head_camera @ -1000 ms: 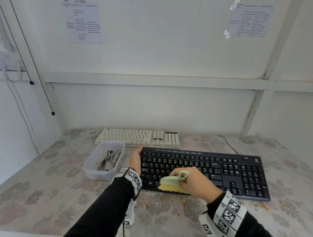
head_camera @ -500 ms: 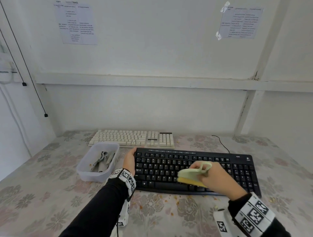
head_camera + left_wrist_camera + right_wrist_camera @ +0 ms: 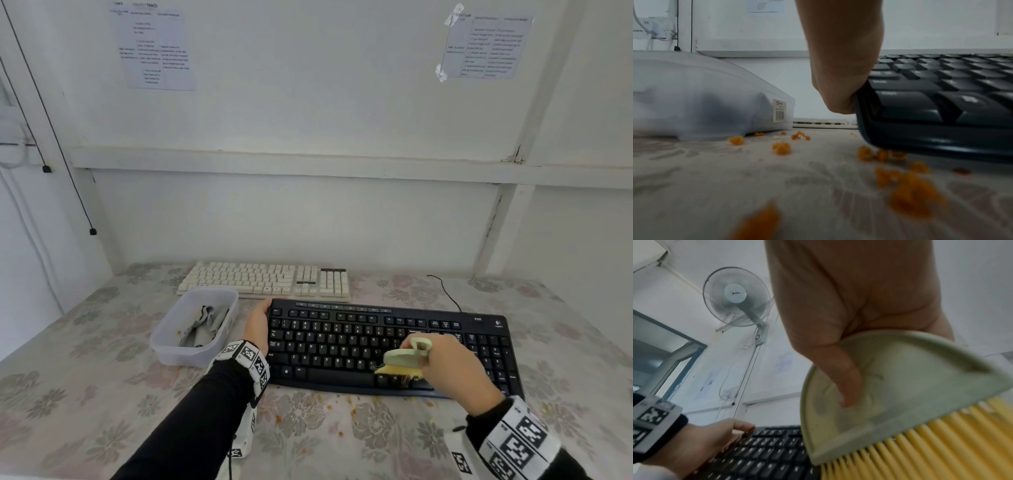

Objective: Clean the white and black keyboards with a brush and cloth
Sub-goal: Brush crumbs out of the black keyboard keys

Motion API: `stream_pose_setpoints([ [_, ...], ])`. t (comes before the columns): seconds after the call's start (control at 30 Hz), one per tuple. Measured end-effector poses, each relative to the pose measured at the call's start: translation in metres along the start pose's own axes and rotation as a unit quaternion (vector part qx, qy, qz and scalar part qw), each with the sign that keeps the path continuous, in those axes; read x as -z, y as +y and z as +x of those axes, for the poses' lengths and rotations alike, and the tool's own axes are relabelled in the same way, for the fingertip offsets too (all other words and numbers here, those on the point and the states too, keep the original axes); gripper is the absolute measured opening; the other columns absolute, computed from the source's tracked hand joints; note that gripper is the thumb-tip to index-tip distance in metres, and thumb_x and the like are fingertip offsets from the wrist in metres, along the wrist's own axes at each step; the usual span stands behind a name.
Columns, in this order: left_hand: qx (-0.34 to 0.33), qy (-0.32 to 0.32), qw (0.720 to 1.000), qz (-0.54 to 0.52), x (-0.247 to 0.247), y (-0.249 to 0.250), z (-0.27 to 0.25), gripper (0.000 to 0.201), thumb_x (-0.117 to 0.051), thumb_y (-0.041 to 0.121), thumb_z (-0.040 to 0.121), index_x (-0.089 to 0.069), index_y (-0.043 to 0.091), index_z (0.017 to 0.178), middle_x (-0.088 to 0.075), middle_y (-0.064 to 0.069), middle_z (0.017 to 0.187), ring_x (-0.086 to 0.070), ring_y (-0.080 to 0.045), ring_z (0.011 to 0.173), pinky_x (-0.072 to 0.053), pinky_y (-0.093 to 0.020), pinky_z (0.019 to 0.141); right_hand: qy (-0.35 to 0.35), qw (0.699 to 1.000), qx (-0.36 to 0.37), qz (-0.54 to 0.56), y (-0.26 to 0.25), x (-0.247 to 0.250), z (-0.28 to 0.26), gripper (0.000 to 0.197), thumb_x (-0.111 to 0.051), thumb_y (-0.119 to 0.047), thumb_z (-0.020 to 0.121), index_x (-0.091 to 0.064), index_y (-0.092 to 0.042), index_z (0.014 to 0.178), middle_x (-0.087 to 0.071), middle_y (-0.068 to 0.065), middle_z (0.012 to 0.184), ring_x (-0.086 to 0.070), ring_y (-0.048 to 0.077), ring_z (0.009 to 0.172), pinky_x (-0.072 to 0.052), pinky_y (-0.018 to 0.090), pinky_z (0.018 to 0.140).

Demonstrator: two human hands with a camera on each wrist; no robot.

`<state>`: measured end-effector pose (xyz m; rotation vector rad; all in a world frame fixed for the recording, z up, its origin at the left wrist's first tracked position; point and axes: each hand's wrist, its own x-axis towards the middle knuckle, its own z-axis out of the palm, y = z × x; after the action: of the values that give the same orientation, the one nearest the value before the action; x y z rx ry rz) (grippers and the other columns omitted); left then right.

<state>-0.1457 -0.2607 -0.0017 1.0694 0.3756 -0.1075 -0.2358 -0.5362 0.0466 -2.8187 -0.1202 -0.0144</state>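
The black keyboard [image 3: 342, 342] lies across the table in front of me. Behind it, by the wall, lies the white keyboard [image 3: 267, 282]. My right hand [image 3: 442, 363] grips a pale green brush [image 3: 400, 358] with yellow bristles [image 3: 941, 443]. The bristles rest on the bottom key row, right of the space bar. In the right wrist view my thumb presses the brush's flat back [image 3: 900, 378]. My left hand [image 3: 257, 325] holds the black keyboard's left edge [image 3: 865, 104], thumb at the far corner. A grey cloth [image 3: 205, 325] lies crumpled in a clear plastic tub [image 3: 191, 354].
Orange crumbs [image 3: 329, 407] are scattered on the flowered tablecloth along the black keyboard's front edge and beside the tub [image 3: 705, 97]. The black keyboard's cable [image 3: 445, 291] runs back toward the wall. A wall fan [image 3: 735, 296] hangs high to the left.
The brush has swept rightward along the black keyboard's front rows, from the left end of the space bar to its right end. My left hand has kept its hold on the left edge.
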Motion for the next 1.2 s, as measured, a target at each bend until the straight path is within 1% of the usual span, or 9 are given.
stream_pose_setpoints([
  [0.1, -0.003, 0.003, 1.0, -0.002, 0.0, 0.0, -0.001, 0.038, -0.037, 0.03, 0.099, -0.063, 0.012, 0.078, -0.066, -0.006, 0.063, -0.065, -0.02, 0.052, -0.049, -0.033, 0.065, 0.004, 1.0, -0.003, -0.003, -0.002, 0.011, 0.0, 0.042, -0.047, -0.005, 0.082, -0.06, -0.039, 0.103, -0.057, -0.008, 0.091, -0.049, 0.015, 0.081, -0.043, 0.027, 0.068],
  [0.17, -0.007, 0.004, 1.0, -0.002, 0.0, 0.0, -0.001, 0.037, -0.038, 0.029, 0.099, -0.064, 0.012, 0.077, -0.065, -0.007, 0.066, -0.065, -0.02, 0.052, -0.049, -0.033, 0.065, -0.006, 0.998, 0.034, 0.058, -0.011, 0.015, 0.003, 0.044, -0.049, 0.001, 0.079, -0.059, -0.041, 0.089, -0.056, -0.009, 0.086, -0.052, 0.014, 0.082, -0.041, 0.022, 0.066],
  [0.23, -0.008, 0.006, 1.0, -0.005, -0.001, -0.001, 0.0, 0.038, -0.037, 0.029, 0.099, -0.063, 0.012, 0.078, -0.066, -0.007, 0.062, -0.065, -0.019, 0.05, -0.048, -0.033, 0.065, -0.015, 0.989, 0.086, 0.12, -0.023, 0.012, 0.006, 0.052, -0.051, 0.006, 0.079, -0.053, -0.046, 0.077, -0.057, -0.016, 0.084, -0.053, 0.005, 0.08, -0.038, 0.008, 0.06],
  [0.33, -0.007, 0.013, 1.0, 0.0, -0.002, -0.001, 0.001, 0.036, -0.038, 0.029, 0.099, -0.063, 0.013, 0.08, -0.065, -0.007, 0.062, -0.064, -0.021, 0.054, -0.049, -0.032, 0.065, -0.04, 0.975, 0.134, 0.171, -0.035, -0.004, 0.01, 0.054, -0.054, 0.005, 0.082, -0.052, -0.049, 0.077, -0.057, -0.025, 0.088, -0.051, -0.009, 0.083, -0.039, 0.002, 0.063],
  [0.47, -0.007, 0.016, 1.0, 0.005, -0.002, 0.0, 0.0, 0.034, -0.04, 0.03, 0.099, -0.063, 0.013, 0.083, -0.063, -0.009, 0.072, -0.06, -0.025, 0.066, -0.049, -0.033, 0.067, -0.038, 0.977, 0.134, 0.161, -0.023, -0.021, 0.013, 0.05, -0.054, 0.003, 0.084, -0.053, -0.046, 0.077, -0.061, -0.016, 0.092, -0.054, 0.003, 0.09, -0.038, 0.006, 0.066],
  [0.83, -0.026, 0.033, 0.999, 0.031, -0.001, 0.0, 0.001, 0.031, -0.041, 0.028, 0.097, -0.065, 0.014, 0.084, -0.064, -0.01, 0.077, -0.062, -0.026, 0.07, -0.05, -0.035, 0.07, 0.04, 0.996, -0.017, 0.077, 0.078, 0.018, -0.004, 0.053, -0.053, 0.008, 0.08, -0.051, -0.044, 0.067, -0.062, -0.002, 0.09, -0.055, 0.016, 0.081, -0.037, 0.015, 0.058],
  [0.97, -0.025, 0.038, 0.998, 0.041, 0.001, 0.0, 0.004, 0.032, -0.041, 0.03, 0.097, -0.066, 0.013, 0.086, -0.065, -0.01, 0.08, -0.062, -0.027, 0.072, -0.051, -0.035, 0.07, 0.042, 0.992, 0.024, 0.115, 0.069, 0.021, -0.005, 0.052, -0.056, 0.009, 0.077, -0.058, -0.043, 0.07, -0.066, -0.007, 0.085, -0.058, 0.006, 0.074, -0.043, 0.012, 0.057],
  [1.1, -0.029, 0.036, 0.998, 0.031, 0.0, -0.003, 0.01, 0.032, -0.04, 0.028, 0.098, -0.063, 0.013, 0.081, -0.065, -0.007, 0.066, -0.064, -0.021, 0.056, -0.049, -0.032, 0.064, 0.032, 0.978, 0.117, 0.17, 0.032, 0.012, -0.001, 0.051, -0.06, 0.006, 0.079, -0.06, -0.044, 0.074, -0.066, -0.019, 0.083, -0.058, -0.009, 0.082, -0.042, 0.004, 0.065],
  [1.2, -0.032, 0.03, 0.998, 0.034, 0.001, -0.005, 0.014, 0.034, -0.039, 0.028, 0.099, -0.063, 0.012, 0.081, -0.065, -0.006, 0.063, -0.064, -0.02, 0.053, -0.048, -0.032, 0.064, -0.016, 0.976, 0.15, 0.16, 0.012, -0.007, 0.005, 0.053, -0.057, 0.004, 0.083, -0.055, -0.048, 0.074, -0.064, -0.019, 0.087, -0.059, -0.003, 0.084, -0.042, 0.007, 0.068],
])
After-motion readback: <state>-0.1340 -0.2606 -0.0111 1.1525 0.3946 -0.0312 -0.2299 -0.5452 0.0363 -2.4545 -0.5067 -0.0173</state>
